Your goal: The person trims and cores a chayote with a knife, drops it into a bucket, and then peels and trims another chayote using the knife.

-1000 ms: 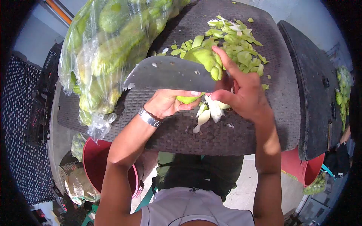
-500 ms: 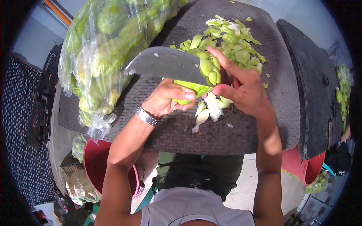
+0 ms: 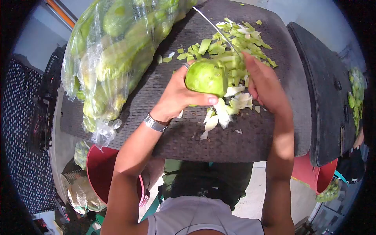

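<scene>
A round green chayote (image 3: 206, 77) sits in my left hand (image 3: 179, 94), whose fingers wrap around it; a metal watch is on that wrist. My right hand (image 3: 263, 83) is closed on a knife (image 3: 217, 30), seen almost edge-on, with its blade pointing up and to the left. The knife's handle is hidden in the hand. Beyond and beneath the chayote, green peelings (image 3: 252, 40) lie scattered on the dark woven table surface (image 3: 188, 145). Paler white-green pieces (image 3: 222, 113) lie just below the chayote, between my hands.
A clear plastic bag of chayotes (image 3: 117, 58) fills the table's left side. A dark chair or panel (image 3: 325, 94) stands at the right. Red tubs (image 3: 101, 166) are below the table at the left and right. Another bag of green produce (image 3: 356, 98) is at the far right.
The knife has swung from lying across the chayote to pointing up and left, off its surface. My left hand has turned the chayote upright, and my right hand has moved slightly right.
</scene>
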{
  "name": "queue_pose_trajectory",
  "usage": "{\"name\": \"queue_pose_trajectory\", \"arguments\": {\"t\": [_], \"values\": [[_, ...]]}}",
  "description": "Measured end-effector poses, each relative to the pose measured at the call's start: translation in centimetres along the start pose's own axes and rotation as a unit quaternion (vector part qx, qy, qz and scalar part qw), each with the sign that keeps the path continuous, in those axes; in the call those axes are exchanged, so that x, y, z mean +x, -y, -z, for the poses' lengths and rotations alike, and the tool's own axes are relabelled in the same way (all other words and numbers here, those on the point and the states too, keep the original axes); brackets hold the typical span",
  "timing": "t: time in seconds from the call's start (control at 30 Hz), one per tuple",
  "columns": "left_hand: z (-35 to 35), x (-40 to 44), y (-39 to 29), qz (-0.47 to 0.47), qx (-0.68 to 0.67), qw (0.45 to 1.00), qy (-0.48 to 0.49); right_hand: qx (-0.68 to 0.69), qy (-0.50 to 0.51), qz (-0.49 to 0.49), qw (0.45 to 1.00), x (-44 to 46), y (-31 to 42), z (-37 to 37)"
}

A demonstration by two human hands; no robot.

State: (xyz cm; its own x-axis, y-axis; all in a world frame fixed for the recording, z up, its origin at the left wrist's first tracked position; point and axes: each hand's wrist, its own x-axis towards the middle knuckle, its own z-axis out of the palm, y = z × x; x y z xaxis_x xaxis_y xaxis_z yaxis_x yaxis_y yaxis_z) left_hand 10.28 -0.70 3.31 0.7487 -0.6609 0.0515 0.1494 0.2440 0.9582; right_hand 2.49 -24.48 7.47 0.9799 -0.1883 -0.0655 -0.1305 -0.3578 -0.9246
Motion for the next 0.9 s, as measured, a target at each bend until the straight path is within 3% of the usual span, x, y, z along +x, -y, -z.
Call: {"name": "queue_pose_trajectory", "arguments": {"t": [0.1, 0.17, 0.33, 0.43, 0.6, 0.73, 0.8, 0.87, 0.9], "values": [[0.4, 0.5, 0.6, -0.066, 0.107, 0.991, -0.048, -0.084, 0.000, 0.132, 0.988, 0.5, -1.0, -1.0], [0.7, 0.6, 0.8, -0.095, 0.167, 0.979, -0.062, -0.175, 0.057, 0.149, 0.972, -1.0, 0.5, -1.1], [1.6, 0.4, 1.2, -0.163, 0.327, 0.930, -0.049, -0.137, 0.052, 0.204, 0.968, -1.6, 0.7, -3.1], [0.5, 0.6, 1.1, -0.223, 0.340, 0.907, -0.105, -0.138, 0.057, 0.210, 0.966, -1.4, 0.5, -2.9], [0.4, 0.0, 0.0, -0.179, 0.376, 0.902, -0.116, -0.130, 0.101, 0.175, 0.971, -1.1, 0.4, -2.3], [-0.1, -0.5, -0.2, -0.130, 0.347, 0.921, -0.116, -0.104, 0.057, 0.229, 0.966, -0.9, -0.3, -3.0], [-0.4, -0.5, 0.0, -0.166, 0.358, 0.910, -0.126, -0.113, 0.065, 0.228, 0.965, -0.6, -0.3, -2.7], [-0.9, -0.7, 0.0, -0.184, 0.381, 0.899, -0.117, -0.066, 0.029, 0.298, 0.952, 1.0, -2.0, -3.6], [-1.3, -0.7, -0.1, -0.185, 0.398, 0.893, -0.101, -0.035, 0.042, 0.277, 0.959, 1.1, -2.6, -3.5]]}}
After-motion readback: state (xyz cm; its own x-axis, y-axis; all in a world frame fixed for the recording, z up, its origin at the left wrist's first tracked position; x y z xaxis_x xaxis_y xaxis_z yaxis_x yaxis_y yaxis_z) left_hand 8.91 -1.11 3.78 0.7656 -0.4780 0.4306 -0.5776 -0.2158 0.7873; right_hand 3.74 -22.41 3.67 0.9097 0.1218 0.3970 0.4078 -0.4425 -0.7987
